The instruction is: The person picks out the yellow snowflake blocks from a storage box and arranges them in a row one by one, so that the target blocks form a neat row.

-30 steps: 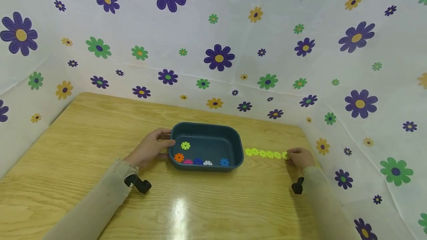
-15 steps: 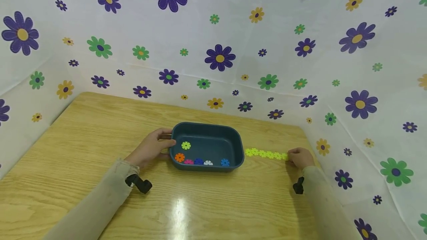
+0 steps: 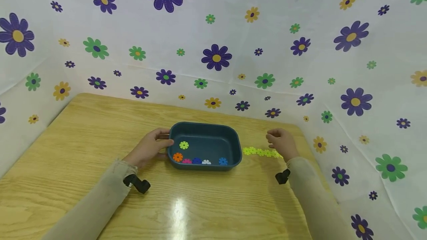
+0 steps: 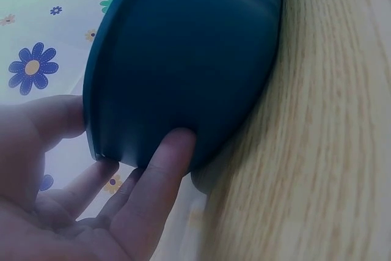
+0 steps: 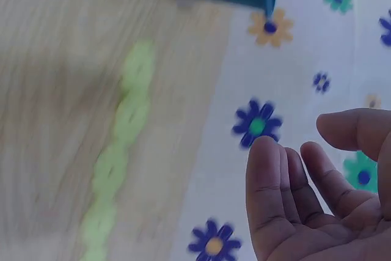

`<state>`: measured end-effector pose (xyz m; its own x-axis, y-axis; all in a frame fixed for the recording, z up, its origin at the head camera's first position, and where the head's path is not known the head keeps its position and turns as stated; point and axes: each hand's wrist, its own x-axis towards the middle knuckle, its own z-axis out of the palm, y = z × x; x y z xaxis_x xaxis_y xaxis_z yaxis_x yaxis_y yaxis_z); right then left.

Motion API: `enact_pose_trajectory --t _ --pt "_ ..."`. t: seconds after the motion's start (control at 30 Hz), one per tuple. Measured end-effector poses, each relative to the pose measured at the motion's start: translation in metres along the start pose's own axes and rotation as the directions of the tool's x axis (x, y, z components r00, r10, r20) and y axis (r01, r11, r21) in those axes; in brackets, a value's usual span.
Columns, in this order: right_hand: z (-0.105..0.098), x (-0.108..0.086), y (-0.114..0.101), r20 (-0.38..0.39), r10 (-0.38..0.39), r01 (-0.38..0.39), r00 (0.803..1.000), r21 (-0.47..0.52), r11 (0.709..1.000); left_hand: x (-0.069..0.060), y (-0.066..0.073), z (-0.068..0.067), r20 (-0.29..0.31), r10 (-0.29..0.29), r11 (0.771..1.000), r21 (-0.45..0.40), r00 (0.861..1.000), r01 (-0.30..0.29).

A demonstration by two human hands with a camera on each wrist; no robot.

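Note:
At the left end of the dark blue-green plastic tub (image 3: pixel 205 166), my left hand (image 3: pixel 148 148) grips the wall, thumb at the rim and fingers against the outside; the left wrist view shows its fingers (image 4: pixel 156 181) on that wall. Inside the tub lie several notched plastic discs: a yellow-green disc (image 3: pixel 184 145), an orange disc (image 3: pixel 178 157), and pink, dark blue, white and light blue ones. Right of it, a row of yellow-green discs (image 3: pixel 260 152) lies on the table. My right hand (image 3: pixel 283 143) is raised over the row's right end, fingers loosely bent, holding nothing.
The wooden table (image 3: pixel 133 203) ends at a white cloth (image 3: pixel 186 21) printed with flowers, which stands behind it and along both sides. The cloth at the right is near my right forearm. A black wrist camera mount (image 3: pixel 282 176) hangs below my right wrist.
My right hand has let go of the last disc at the row's right end, then lifted and moved left over the row. My left hand keeps its hold on the tub.

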<state>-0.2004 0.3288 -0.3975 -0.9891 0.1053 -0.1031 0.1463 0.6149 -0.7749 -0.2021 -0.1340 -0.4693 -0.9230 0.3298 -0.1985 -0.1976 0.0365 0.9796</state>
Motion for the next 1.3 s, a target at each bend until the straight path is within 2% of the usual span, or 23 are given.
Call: enact_pose_trajectory --t 0.37,0.57,0.7,0.87,1.07,1.3 --pt "0.082 -0.011 -0.073 0.067 -0.155 0.147 0.986 0.111 0.983 -0.003 -0.002 -0.002 0.003 -0.002 1.000 -0.007 1.000 0.002" --pt "0.130 -0.017 -0.097 0.101 -0.202 0.191 0.974 0.113 0.975 -0.004 -0.001 -0.001 -0.002 0.004 1.000 0.007 1.000 -0.004" --pt "0.156 -0.017 -0.103 0.163 -0.210 0.195 0.964 0.103 0.975 -0.003 0.000 0.000 -0.008 0.006 1.000 0.022 1.000 -0.006" --pt "0.179 -0.013 -0.102 0.228 -0.176 0.160 0.957 0.087 0.983 0.000 -0.001 0.003 -0.009 -0.006 1.000 0.022 1.000 0.006" --pt "0.192 -0.007 -0.099 0.265 -0.138 0.124 0.954 0.069 0.990 0.002 -0.001 0.002 -0.005 -0.009 1.000 0.022 1.000 0.009" --pt "0.206 0.001 -0.103 0.312 -0.115 0.137 0.943 -0.049 0.989 -0.002 0.001 -0.001 0.005 0.002 1.000 0.022 1.000 -0.003"
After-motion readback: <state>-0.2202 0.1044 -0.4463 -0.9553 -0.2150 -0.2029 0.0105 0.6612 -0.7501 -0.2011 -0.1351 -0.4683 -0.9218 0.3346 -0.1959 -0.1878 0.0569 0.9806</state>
